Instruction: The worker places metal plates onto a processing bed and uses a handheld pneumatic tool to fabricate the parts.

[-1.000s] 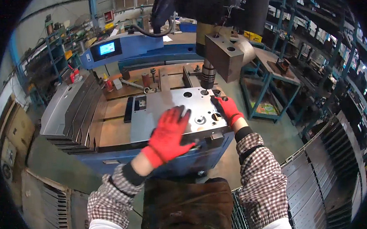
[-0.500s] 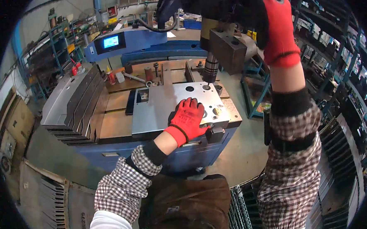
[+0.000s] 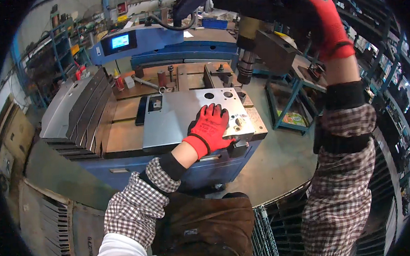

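Your left hand (image 3: 209, 127) lies open on the plate (image 3: 174, 118), your right hand (image 3: 330, 28) up at the machine head (image 3: 273, 6).
The plate lies flat on the table (image 3: 126, 137), its long axis running left to right before you, round holes toward your right, the square cutout at its far left corner. Your left fingers are a little parted, thumb out toward the near edge; I cannot tell how your right fingers close. That near edge runs along the table's front. Bare table separates the plate from the stack (image 3: 76, 114) on your left; clamping parts (image 3: 218, 76) crowd the far side. The chuck (image 3: 246, 68) appears just beyond the far right corner.
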